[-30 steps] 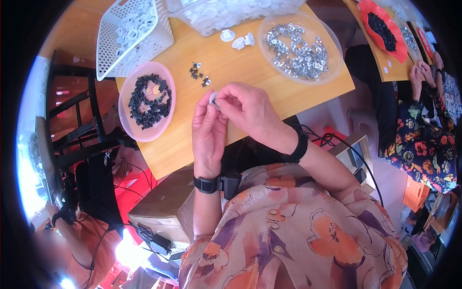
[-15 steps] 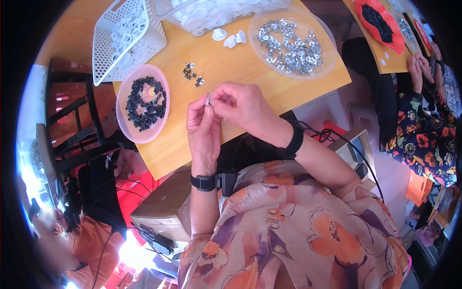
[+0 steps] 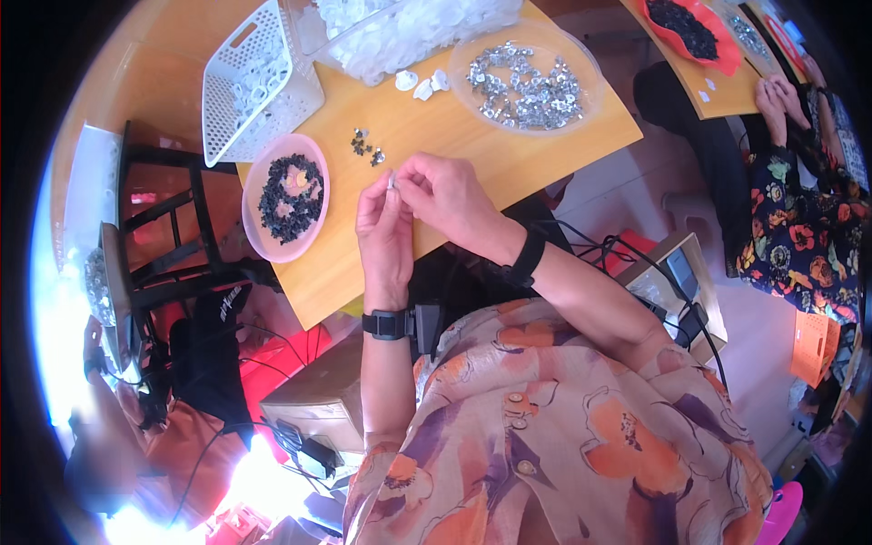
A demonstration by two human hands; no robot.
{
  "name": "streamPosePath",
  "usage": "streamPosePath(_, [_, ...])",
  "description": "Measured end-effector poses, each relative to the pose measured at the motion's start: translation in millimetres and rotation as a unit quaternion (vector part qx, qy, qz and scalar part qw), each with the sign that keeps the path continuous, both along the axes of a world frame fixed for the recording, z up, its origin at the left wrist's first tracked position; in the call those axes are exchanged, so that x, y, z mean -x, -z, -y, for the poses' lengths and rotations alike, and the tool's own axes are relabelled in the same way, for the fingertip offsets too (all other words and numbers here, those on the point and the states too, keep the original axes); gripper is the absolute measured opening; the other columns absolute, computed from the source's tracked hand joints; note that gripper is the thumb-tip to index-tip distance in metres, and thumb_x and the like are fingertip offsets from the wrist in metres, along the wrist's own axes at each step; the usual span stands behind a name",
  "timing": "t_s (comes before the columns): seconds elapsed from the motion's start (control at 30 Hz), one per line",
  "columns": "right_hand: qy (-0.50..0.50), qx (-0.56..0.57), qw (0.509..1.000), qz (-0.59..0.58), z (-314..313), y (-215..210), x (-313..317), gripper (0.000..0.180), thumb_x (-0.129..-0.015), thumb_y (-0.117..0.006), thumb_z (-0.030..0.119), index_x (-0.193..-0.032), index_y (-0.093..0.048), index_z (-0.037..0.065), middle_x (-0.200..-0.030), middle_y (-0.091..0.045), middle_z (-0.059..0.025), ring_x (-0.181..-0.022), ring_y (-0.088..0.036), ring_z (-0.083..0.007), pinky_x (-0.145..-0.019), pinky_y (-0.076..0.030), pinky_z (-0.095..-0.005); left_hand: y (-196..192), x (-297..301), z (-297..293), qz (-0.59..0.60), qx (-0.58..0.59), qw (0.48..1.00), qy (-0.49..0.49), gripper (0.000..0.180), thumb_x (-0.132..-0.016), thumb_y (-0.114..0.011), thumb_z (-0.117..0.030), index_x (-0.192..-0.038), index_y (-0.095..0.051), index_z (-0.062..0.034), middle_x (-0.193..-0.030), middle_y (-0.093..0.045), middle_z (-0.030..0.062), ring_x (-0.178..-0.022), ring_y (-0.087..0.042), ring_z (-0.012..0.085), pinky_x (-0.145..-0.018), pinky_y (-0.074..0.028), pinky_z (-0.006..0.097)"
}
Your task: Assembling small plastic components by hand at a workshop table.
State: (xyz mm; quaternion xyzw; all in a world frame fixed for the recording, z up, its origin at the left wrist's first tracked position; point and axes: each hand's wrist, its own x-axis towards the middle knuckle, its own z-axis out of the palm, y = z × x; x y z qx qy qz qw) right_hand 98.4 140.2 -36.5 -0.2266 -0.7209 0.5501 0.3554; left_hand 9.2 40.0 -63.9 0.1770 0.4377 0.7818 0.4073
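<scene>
My left hand [image 3: 385,238] and my right hand [image 3: 457,204] meet over the near part of the wooden table. Both are closed, thumbs and fingertips pinching a tiny whitish piece [image 3: 391,183] between them. Fingers cover most of it, so its exact kind cannot be made out. Just beyond my fingertips lie several loose small black and silver parts [image 3: 361,143]. To the left is a pink bowl [image 3: 253,218] of small black parts. A round clear tray [image 3: 592,84] of small silver metal parts stands at the right.
A white perforated basket [image 3: 218,118] and a clear bin [image 3: 350,53] hold white plastic pieces at the back. White round caps [image 3: 406,81] lie before the bin. Cables [image 3: 618,245] and an open cardboard box [image 3: 704,272] are at my right. Another person's hands [image 3: 779,102] rest at a neighbouring table.
The whole view has turned a little, shifting the bowl and basket rightward and the clear tray leftward. My hands stay together on the small piece, with only slight finger movement.
</scene>
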Motion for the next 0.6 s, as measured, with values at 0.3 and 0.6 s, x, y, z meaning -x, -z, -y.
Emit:
streamPosePath(0.3, [-0.052, 0.022, 0.998, -0.002, -10, 7, -5, 0.015, -0.089, -0.061, 0.012, -0.088, -0.061, -0.003, -0.066, -0.063, -0.0066, -0.06, -0.061, -0.0097, -0.055, -0.048, -0.0252, -2, -3, -5, -0.014, 0.053, 0.998, -0.015, 0.021, -0.095, -0.055, -0.009, -0.115, -0.055, -0.0048, -0.108, -0.062, 0.0081, -0.098, -0.06, 0.0164, -0.088, -0.048, 0.03])
streamPosePath(0.6, [-0.072, 0.225, 0.971, -0.03, -23, 10, -20, 0.014, -0.091, -0.061, 0.012, -0.089, -0.063, -0.001, -0.065, -0.059, -0.0003, -0.053, -0.051, -0.0032, -0.047, -0.041, -0.0206, -24, 5, 1, 0.118, 0.066, 0.991, -0.005, 0.021, -0.094, -0.057, -0.014, -0.114, -0.055, -0.0069, -0.102, -0.062, 0.0034, -0.083, -0.059, 0.0108, -0.078, -0.048, 0.023])
